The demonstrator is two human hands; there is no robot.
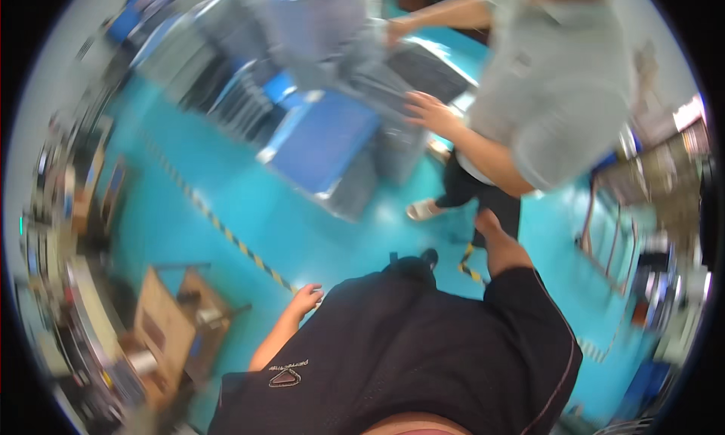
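Observation:
My left hand (307,297) hangs beside my dark shirt, over the blue-green floor. Its fingers are apart and nothing is in them. On the other side, my right hand (487,222) reaches forward next to dark cloth or a dark panel, which I cannot tell apart. Its fingers are blurred and partly hidden. Ahead of me stands a person in a grey shirt (563,95). One of that person's hands (434,114) is beside a stack of grey bins, and the other is farther back. A blue-topped bin (325,140) stands nearer to me.
Several grey and blue bins are piled at the far left and middle. A yellow-black floor stripe (226,235) runs diagonally on the left. Near it is a wooden cart (166,329). A metal frame trolley (604,246) stands on the right, with shelving (672,171) beyond.

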